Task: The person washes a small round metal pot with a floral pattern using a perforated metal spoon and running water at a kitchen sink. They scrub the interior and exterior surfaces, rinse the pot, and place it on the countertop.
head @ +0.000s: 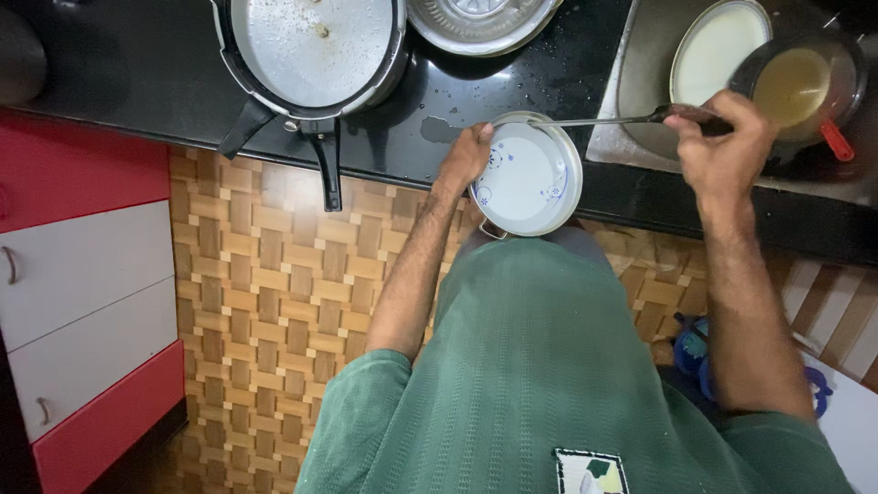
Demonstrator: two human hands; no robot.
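Observation:
My left hand (467, 154) grips the far rim of a white bowl with small blue flower marks (529, 178), held tilted at the edge of the black counter (137, 69). My right hand (722, 137) holds the dark handle of a long thin metal utensil (604, 120), whose shaft reaches left to the bowl's top rim. Its working end is hidden behind the bowl's edge. Both arms reach out from a green garment.
A large lidded pot with black handles (311, 50) and a steel vessel (480, 20) stand on the wet counter. In the sink (640, 64) lie a white plate (718, 46) and a pan of brownish liquid (796, 87). Red and white drawers (82, 274) stand left; woven-pattern floor below.

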